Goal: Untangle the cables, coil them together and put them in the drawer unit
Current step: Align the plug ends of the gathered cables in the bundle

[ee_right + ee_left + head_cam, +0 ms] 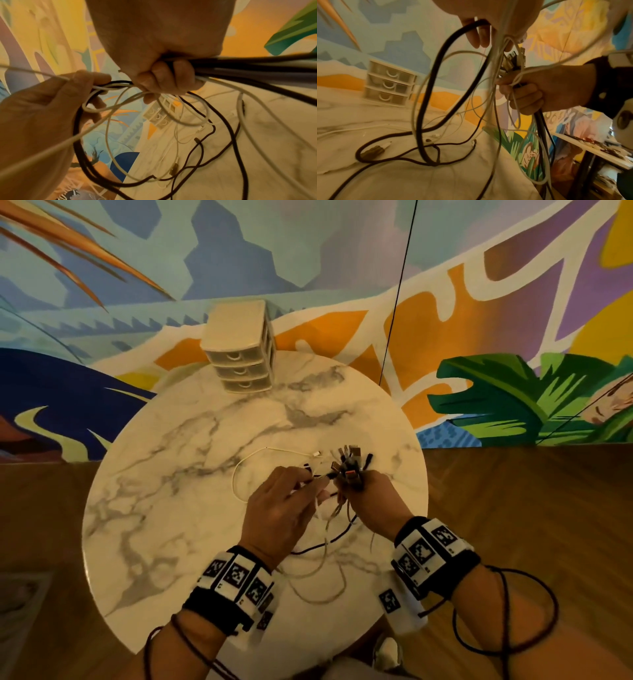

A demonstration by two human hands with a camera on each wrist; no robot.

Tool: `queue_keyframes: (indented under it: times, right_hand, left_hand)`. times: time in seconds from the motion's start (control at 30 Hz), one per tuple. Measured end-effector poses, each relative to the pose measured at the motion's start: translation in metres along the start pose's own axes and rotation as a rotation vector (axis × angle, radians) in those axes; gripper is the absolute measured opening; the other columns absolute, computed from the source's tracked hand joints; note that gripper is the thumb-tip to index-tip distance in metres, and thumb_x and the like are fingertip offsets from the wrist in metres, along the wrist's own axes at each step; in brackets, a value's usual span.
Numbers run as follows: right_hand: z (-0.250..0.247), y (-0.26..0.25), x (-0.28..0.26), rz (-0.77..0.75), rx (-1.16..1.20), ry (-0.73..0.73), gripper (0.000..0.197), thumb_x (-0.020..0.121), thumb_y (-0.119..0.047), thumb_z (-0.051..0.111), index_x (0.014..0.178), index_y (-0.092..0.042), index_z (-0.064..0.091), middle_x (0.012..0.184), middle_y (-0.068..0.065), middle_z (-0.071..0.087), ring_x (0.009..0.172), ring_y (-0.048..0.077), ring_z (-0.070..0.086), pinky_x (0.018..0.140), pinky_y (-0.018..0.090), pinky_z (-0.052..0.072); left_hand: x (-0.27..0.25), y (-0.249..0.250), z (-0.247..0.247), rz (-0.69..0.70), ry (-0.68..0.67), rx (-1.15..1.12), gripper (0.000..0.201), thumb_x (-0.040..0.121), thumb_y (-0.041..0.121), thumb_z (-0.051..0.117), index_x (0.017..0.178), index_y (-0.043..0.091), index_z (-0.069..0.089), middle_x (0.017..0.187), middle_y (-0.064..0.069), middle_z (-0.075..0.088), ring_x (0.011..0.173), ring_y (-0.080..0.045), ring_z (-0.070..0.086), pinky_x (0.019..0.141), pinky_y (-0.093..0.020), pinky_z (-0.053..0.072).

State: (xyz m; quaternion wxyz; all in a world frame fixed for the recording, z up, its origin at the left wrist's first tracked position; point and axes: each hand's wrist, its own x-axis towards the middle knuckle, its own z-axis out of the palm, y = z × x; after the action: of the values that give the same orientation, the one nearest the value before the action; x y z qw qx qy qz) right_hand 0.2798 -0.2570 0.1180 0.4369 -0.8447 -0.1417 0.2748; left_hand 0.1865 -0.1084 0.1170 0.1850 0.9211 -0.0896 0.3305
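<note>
- Round marble table (164,508): left half and middle bare, open to a hand.
- Cables (329,546): loose loops sprawl over the near-right part, under both wrists.
- White cable (239,470): arcs across the centre.
- Drawer unit (239,347): far edge, drawers closed, front unobstructed.

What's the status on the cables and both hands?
Right hand grips bundled cable ends. Left hand pinches black and white cables. Loose loops trail on table, tangled. Drawer unit closed, far side.
</note>
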Motion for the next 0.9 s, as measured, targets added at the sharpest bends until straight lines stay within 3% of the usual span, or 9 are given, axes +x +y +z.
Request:
queue_keyframes:
  times: [0.13,0.23,0.37,0.5,0.57,0.73,0.8,0.9]
  right_hand:
    - [-0.003,0.003,0.002,-0.02,0.005,-0.055,0.035,0.094,-0.027,0.056,0.061,-0.016,0.061,0.051,-0.005,0.048,0.044,0.008,0.039,0.043,0.015,0.03]
    - [-0.003,0.006,0.003,0.004,0.091,-0.058,0.033,0.093,-0.026,0.058,0.063,-0.014,0.063,0.049,-0.002,0.047,0.043,0.011,0.037,0.046,0.021,0.03]
    - [-0.002,0.007,-0.001,-0.015,0.133,0.035,0.035,0.093,-0.029,0.057,0.061,-0.017,0.06,0.048,-0.007,0.048,0.042,0.006,0.042,0.046,0.017,0.034]
    - [0.004,0.008,-0.008,-0.034,0.228,0.126,0.034,0.094,-0.026,0.057,0.06,-0.02,0.057,0.042,-0.011,0.051,0.039,0.004,0.04,0.044,0.012,0.031]
    - [0.006,0.009,-0.01,-0.036,0.245,0.166,0.029,0.093,-0.028,0.058,0.065,-0.018,0.061,0.051,-0.008,0.055,0.044,0.005,0.04,0.049,0.018,0.033]
    - [0.004,0.016,-0.009,-0.073,0.187,0.242,0.035,0.092,-0.031,0.059,0.075,-0.001,0.066,0.07,0.02,0.063,0.059,0.031,0.049,0.059,0.038,0.041]
    - [0.002,0.022,-0.008,-0.122,0.117,0.225,0.035,0.091,-0.032,0.06,0.081,0.0,0.068,0.074,0.021,0.066,0.069,0.038,0.058,0.067,0.046,0.049]
    - [0.003,0.028,-0.009,-0.153,0.002,0.178,0.023,0.09,-0.027,0.061,0.085,-0.006,0.07,0.077,0.015,0.069,0.073,0.033,0.063,0.071,0.048,0.053]
  left_hand:
    - [-0.007,-0.013,-0.015,-0.013,0.018,0.05,0.013,0.089,0.02,0.064,0.101,0.016,0.065,0.091,0.002,0.047,0.072,-0.019,0.048,0.059,-0.027,0.041]
    - [-0.015,-0.015,-0.018,-0.043,0.012,0.084,0.011,0.089,0.02,0.064,0.096,0.014,0.068,0.085,0.002,0.047,0.069,-0.019,0.048,0.055,-0.029,0.041]
    - [-0.028,-0.001,-0.016,0.028,-0.066,0.037,0.008,0.086,0.015,0.068,0.086,0.007,0.069,0.075,-0.006,0.06,0.065,-0.021,0.053,0.054,-0.033,0.045]
    - [-0.036,0.014,-0.011,0.077,-0.181,0.003,0.007,0.084,0.012,0.07,0.08,0.007,0.068,0.073,-0.005,0.061,0.061,-0.021,0.052,0.052,-0.034,0.045]
    - [-0.034,0.016,-0.014,0.077,-0.181,0.002,0.006,0.085,0.011,0.07,0.081,0.006,0.07,0.072,-0.004,0.06,0.061,-0.02,0.051,0.053,-0.032,0.045]
    - [-0.025,0.013,-0.029,0.071,-0.135,-0.009,0.007,0.086,0.008,0.067,0.085,0.004,0.072,0.073,-0.005,0.063,0.066,-0.018,0.053,0.06,-0.027,0.046]
    - [-0.021,0.008,-0.035,-0.013,-0.079,-0.028,0.01,0.088,0.008,0.065,0.089,0.001,0.072,0.074,-0.007,0.063,0.066,-0.019,0.054,0.061,-0.026,0.046]
    - [-0.013,0.005,-0.041,-0.099,-0.021,-0.007,0.014,0.09,0.011,0.062,0.091,0.001,0.072,0.076,-0.008,0.062,0.068,-0.018,0.055,0.063,-0.024,0.046]
